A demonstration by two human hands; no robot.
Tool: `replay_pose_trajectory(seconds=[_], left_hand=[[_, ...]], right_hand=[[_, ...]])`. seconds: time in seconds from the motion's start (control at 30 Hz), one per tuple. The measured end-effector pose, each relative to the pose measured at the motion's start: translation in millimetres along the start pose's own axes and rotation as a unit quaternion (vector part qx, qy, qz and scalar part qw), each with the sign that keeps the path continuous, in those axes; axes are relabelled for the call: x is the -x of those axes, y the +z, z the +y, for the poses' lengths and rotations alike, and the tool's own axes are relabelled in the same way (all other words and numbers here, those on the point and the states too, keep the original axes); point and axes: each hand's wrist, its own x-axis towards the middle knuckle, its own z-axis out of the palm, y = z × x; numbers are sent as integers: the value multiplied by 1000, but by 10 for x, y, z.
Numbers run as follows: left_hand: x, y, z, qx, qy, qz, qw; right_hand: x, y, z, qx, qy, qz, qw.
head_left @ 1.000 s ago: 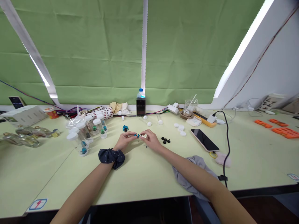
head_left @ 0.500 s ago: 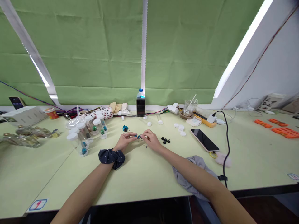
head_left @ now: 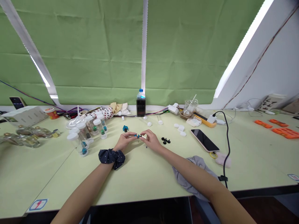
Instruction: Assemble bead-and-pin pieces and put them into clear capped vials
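Note:
Over the middle of the table, my left hand (head_left: 124,141) pinches a small blue part (head_left: 137,136) between thumb and fingertips. Opposite it, my right hand (head_left: 151,140) is closed on a small black piece (head_left: 140,135) that meets the blue part; its exact kind is too small to make out. A thin pin-like bit points down below the blue part. Beyond my left hand lies a cluster of blue pieces (head_left: 125,128). Several black disc-shaped parts (head_left: 165,140) lie just right of my right hand. A tiny metal bit (head_left: 146,147) rests under my right fingers.
Clear tubes with white lids (head_left: 79,146) stand at the left, some with blue or green pieces inside. Loose white caps (head_left: 181,128) and a phone (head_left: 205,140) lie to the right. A bottle (head_left: 140,105) stands at the back. Grey cloth (head_left: 189,177) lies under my right forearm.
My right fingers have shifted slightly at the blue part, and a black piece now shows between them and it. My left hand stays in place.

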Motion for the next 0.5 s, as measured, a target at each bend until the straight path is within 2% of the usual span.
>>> replay_pose_trajectory(seconds=[0.5], left_hand=[[3, 1, -15, -19, -1, -2, 1000]], right_hand=[[-10, 20, 45, 4, -8, 4, 1000]])
